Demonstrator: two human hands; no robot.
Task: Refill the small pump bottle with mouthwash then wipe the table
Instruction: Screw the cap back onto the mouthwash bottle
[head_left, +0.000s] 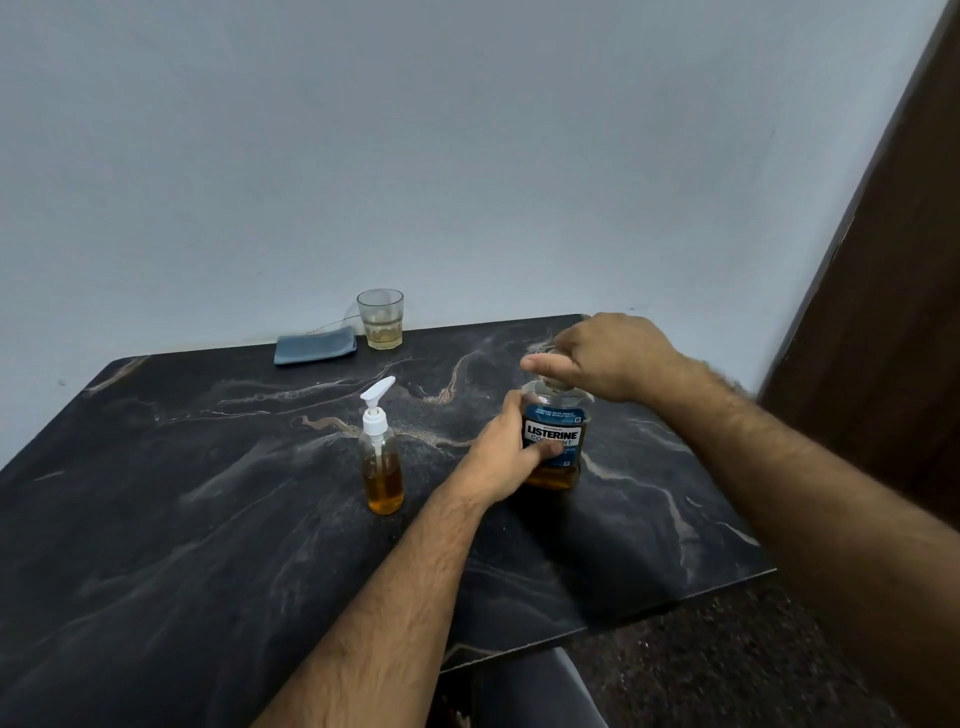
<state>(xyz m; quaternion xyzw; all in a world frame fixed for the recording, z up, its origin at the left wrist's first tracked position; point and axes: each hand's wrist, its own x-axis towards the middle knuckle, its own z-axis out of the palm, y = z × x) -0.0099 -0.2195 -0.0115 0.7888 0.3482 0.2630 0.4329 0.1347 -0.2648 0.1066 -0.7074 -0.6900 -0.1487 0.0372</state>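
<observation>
I am at the cap step: my left hand (506, 452) wraps the clear mouthwash bottle with the blue label (555, 441), which stands on the black marble-patterned table (208, 519), and my right hand (602, 358) pinches its clear cap (551, 382). I cannot tell if the cap goes on or off. The small clear pump bottle with amber liquid and white pump (383, 462) stands just left, so next I probably reach for it or the folded grey-blue cloth (315, 347) beside the glass tumbler (381, 318) by the pale wall (467, 156).
</observation>
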